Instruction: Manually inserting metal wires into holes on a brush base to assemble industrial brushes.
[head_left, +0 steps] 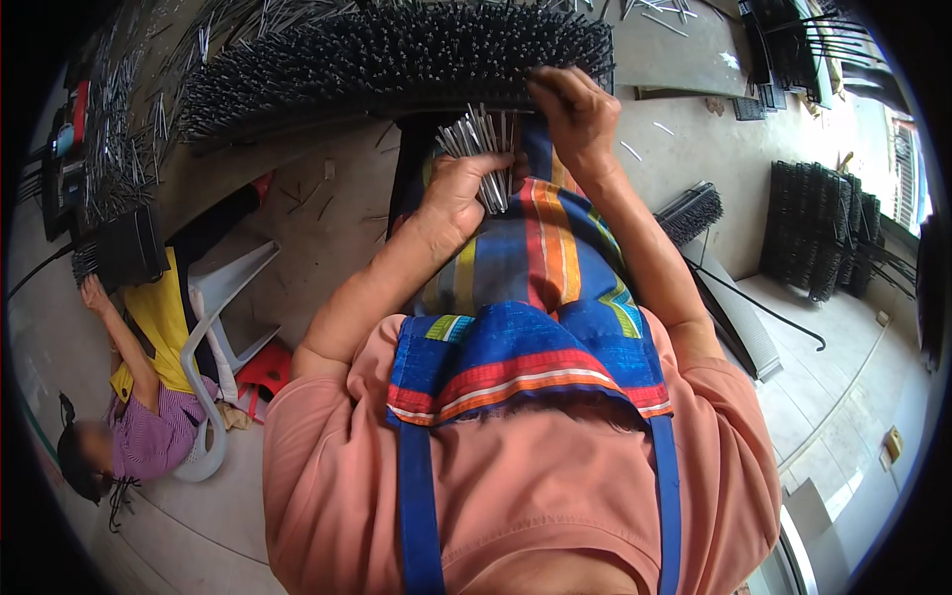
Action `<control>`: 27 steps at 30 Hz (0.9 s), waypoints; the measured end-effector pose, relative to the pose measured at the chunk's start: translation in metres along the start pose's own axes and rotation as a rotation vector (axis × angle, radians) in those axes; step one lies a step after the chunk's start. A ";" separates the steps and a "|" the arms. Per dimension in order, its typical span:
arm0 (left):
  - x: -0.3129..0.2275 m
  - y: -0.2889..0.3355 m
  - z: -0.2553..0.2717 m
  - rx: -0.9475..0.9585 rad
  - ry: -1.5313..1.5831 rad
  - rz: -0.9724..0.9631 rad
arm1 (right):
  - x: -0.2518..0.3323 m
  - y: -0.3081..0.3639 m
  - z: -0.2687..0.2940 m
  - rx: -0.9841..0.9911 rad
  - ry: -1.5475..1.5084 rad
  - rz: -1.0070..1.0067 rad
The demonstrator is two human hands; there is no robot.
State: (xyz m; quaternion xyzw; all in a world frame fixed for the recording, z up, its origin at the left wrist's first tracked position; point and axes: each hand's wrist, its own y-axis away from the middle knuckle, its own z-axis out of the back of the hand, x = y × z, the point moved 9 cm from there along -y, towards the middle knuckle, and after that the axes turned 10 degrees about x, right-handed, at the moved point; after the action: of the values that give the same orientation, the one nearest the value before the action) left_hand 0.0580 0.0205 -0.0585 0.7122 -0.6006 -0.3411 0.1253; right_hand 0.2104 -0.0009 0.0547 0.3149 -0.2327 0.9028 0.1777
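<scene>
pale floor tiles (833, 347) spread across the right of the room, lit brightly near a window (904, 164) at the far right. a grey-brown worktop (694, 64) shows at the upper right, with a few thin strips lying on it. along the top runs a long black block (397, 69), densely covered with upright dark pins, and many loose metal strips (119, 129) lie in a tangle to its left.

over the person's lap hangs a striped apron (496, 263) in blue, red, orange and yellow. at the left a co-worker (159, 426) in a purple top sits by a light plastic chair (201, 332), one hand at a smaller bristled block (124, 248). stacked dark bristly pieces (813, 228) stand on the floor at the right, and nearer the person is another bristled piece (691, 213) beside a black hooked rod (773, 315).

the person's right hand (585, 114) is raised at the long block's front edge, near its right end, fingers curled in; whether they pinch anything i cannot tell. the left hand (461, 188) is closed around a fanned bundle of slim metal strips (471, 134), above the apron and just before the block.
</scene>
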 end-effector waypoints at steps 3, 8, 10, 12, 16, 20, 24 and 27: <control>-0.006 0.002 -0.007 0.015 -0.051 -0.068 | -0.032 0.026 -0.040 0.481 -0.580 -0.509; 0.002 -0.005 0.000 0.006 -0.126 -0.112 | -0.038 0.047 -0.053 0.516 -0.776 -0.628; 0.001 -0.004 0.006 -0.014 -0.152 -0.097 | -0.048 0.043 -0.037 0.302 -0.875 -0.646; 0.002 -0.002 0.009 -0.036 -0.175 -0.083 | -0.051 0.035 -0.016 0.115 -0.864 -0.614; 0.010 -0.001 0.002 -0.004 -0.267 -0.048 | -0.050 0.009 0.020 -0.203 -0.789 -0.291; 0.011 0.000 0.000 0.018 -0.255 -0.074 | -0.026 -0.007 0.024 -0.147 -0.457 -0.017; 0.007 0.000 -0.001 0.023 -0.281 -0.106 | -0.016 -0.008 0.021 -0.059 -0.363 0.071; 0.003 0.000 -0.007 0.055 -0.282 -0.142 | -0.013 -0.010 0.010 0.001 -0.285 0.098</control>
State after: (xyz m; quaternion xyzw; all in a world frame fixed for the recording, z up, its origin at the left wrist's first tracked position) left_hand 0.0619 0.0160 -0.0544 0.7010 -0.5697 -0.4291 -0.0040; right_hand 0.2298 -0.0007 0.0563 0.4282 -0.2700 0.8568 0.0983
